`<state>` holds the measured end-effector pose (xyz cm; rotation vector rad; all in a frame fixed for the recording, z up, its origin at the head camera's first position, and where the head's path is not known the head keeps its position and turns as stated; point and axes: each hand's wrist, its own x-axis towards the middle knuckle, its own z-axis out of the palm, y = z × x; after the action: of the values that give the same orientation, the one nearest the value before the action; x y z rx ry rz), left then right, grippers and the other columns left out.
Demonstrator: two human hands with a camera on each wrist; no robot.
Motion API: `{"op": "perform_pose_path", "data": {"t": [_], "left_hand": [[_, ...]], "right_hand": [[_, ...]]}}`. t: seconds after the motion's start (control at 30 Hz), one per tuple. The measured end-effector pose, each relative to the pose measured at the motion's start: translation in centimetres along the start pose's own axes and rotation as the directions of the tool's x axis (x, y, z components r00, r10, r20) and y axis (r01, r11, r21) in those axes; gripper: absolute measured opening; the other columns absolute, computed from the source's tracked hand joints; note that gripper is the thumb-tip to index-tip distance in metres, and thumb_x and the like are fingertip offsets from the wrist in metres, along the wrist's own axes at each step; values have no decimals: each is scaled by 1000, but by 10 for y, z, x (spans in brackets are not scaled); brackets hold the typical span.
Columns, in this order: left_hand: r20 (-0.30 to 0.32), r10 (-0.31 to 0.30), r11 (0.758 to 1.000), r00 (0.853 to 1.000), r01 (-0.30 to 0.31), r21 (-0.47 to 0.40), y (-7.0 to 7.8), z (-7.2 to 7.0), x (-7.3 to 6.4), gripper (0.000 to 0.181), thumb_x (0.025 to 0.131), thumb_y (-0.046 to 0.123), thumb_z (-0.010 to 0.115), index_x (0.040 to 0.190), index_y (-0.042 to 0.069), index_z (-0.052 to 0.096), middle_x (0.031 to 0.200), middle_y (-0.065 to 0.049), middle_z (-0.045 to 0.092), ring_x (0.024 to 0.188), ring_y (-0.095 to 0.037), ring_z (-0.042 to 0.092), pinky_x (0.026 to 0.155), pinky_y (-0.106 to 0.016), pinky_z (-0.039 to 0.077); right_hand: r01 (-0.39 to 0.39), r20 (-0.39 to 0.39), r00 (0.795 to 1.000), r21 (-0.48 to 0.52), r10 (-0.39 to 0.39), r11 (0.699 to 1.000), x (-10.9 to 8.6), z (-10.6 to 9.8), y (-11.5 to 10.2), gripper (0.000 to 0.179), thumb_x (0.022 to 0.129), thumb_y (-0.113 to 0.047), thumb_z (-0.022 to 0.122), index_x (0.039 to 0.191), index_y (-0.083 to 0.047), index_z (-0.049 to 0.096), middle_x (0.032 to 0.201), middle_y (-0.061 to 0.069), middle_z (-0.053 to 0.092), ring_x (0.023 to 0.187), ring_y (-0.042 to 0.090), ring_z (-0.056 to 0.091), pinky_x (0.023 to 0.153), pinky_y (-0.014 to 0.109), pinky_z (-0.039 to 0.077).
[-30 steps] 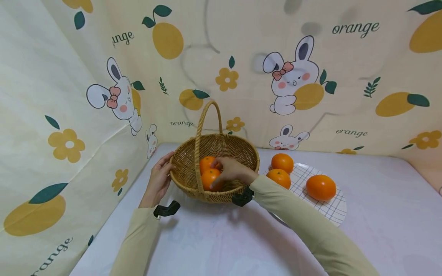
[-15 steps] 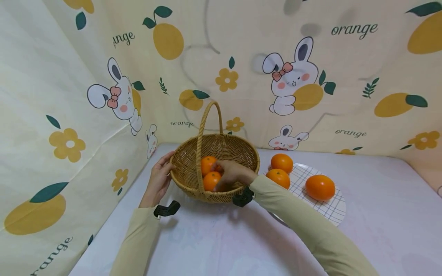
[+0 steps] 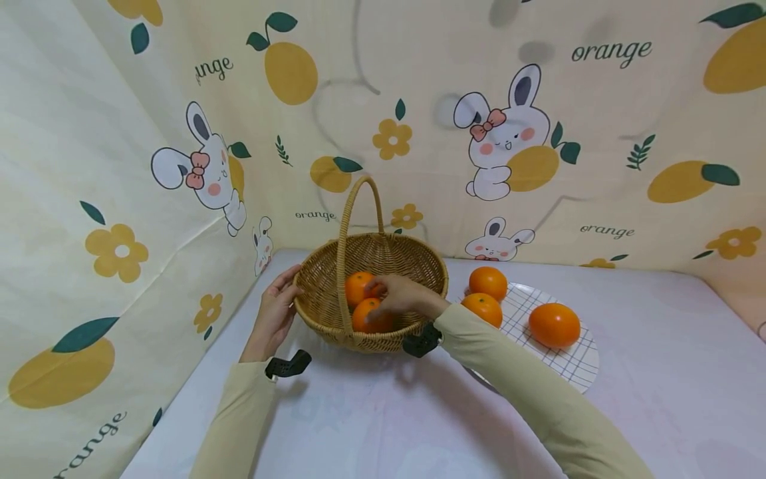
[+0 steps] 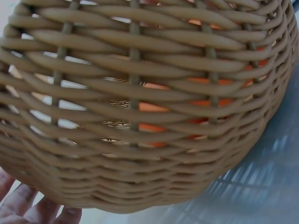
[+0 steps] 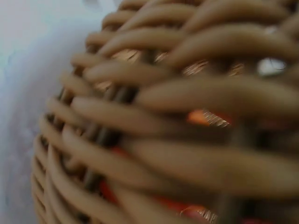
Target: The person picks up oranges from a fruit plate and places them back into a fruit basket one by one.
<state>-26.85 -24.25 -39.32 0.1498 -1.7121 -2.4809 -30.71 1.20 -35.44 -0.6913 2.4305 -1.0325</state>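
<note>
In the head view my left hand (image 3: pixel 277 309) holds the left rim of a brown wicker basket (image 3: pixel 413 256); its fingers (image 4: pixel 30 205) show at the basket's edge in the left wrist view. My right hand (image 3: pixel 407 296) reaches over the rim into the basket, its fingers loosely bent. Inside lie two oranges: a rear orange (image 3: pixel 357 287) and a front orange (image 3: pixel 363 320). The right fingertips are by the rear one, and the thumb lies over the front one. Part of the front orange is hidden by the hand. The right wrist view shows only blurred wicker.
To the right of the basket a white plate with a grid pattern (image 3: pixel 574 369) stands on the pale table (image 3: pixel 371 412). Around and on it are three orange fruits (image 3: pixel 554 325). The basket's tall handle (image 3: pixel 342 246) arches up. A printed cloth (image 3: pixel 419 60) hangs behind.
My right hand has shifted slightly inside the basket, its thumb moving off and back over the front orange. The left hand stays at the basket's rim; the plate's fruits have not moved.
</note>
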Motion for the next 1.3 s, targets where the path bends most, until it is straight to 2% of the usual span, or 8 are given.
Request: {"op": "perform_pose_path", "data": {"t": [0.23, 0.4, 0.53, 0.7, 0.9, 1.03, 1.2, 1.3], "left_hand": [[5, -2, 1000, 1000, 2, -11, -1, -1, -1, 58, 90, -12, 43, 147, 1, 38, 148, -13, 38, 129, -25, 39, 91, -29, 47], [-6, -6, 1000, 1000, 6, -11, -2, 0, 0, 58, 91, -12, 43, 147, 1, 37, 149, -13, 36, 131, -25, 38, 98, -34, 42], [-9, -7, 1000, 1000, 7, -5, -2, 0, 0, 58, 91, -11, 43, 147, 1, 37, 150, -12, 36, 131, -25, 38, 97, -32, 43], [-9, -8, 1000, 1000, 8, -1, -3, 0, 1, 58, 91, -11, 43, 147, 2, 38, 150, -12, 36, 130, -24, 39, 93, -29, 46], [-4, -16, 1000, 1000, 16, -11, -3, 0, 2, 57, 92, -11, 43, 147, 2, 37, 151, -12, 35, 131, -23, 38, 98, -32, 43], [-5, -17, 1000, 1000, 17, -13, -4, 1, 3, 57, 92, -11, 43, 147, 2, 38, 150, -11, 36, 129, -23, 39, 94, -29, 45], [-11, -11, 1000, 1000, 11, 0, -4, 1, 3, 57, 92, -12, 43, 147, 2, 38, 149, -11, 37, 127, -24, 40, 88, -26, 48], [-6, -6, 1000, 1000, 6, 10, -3, 0, 2, 57, 92, -11, 42, 147, 2, 37, 149, -12, 36, 128, -24, 38, 89, -27, 47]], "right_hand": [[80, -77, 995, 125, -70, 989, -13, -7, -1, 65, 75, -29, 84, 131, -10, 57, 133, 14, 54, 123, 30, 48, 99, 44, 41], [153, -178, 978, 266, -108, 952, -23, -16, -1, 59, 78, -24, 82, 130, -11, 58, 130, 15, 55, 119, 33, 52, 96, 44, 43], [222, -265, 955, 354, -130, 909, -37, -27, 1, 53, 81, -23, 79, 129, -14, 57, 127, 9, 56, 114, 29, 53, 94, 43, 44], [278, -347, 929, 430, -127, 859, -56, -39, 3, 51, 84, -21, 76, 131, -14, 55, 125, 8, 55, 112, 27, 53, 91, 40, 45], [349, -467, 879, 494, -96, 796, -80, -56, 10, 49, 88, -18, 72, 133, -12, 53, 126, 10, 54, 114, 27, 53, 94, 43, 43], [354, -538, 842, 478, -51, 804, -96, -65, 22, 48, 90, -21, 70, 133, -11, 52, 126, 9, 53, 114, 24, 52, 98, 44, 39], [268, -570, 820, 458, 48, 847, -111, -67, 42, 51, 91, -23, 69, 136, -8, 49, 127, 10, 52, 113, 24, 52, 94, 31, 45], [209, -590, 800, 450, 114, 868, -117, -63, 55, 54, 91, -25, 69, 136, -6, 48, 129, 12, 50, 115, 25, 48, 93, 28, 45]]}}
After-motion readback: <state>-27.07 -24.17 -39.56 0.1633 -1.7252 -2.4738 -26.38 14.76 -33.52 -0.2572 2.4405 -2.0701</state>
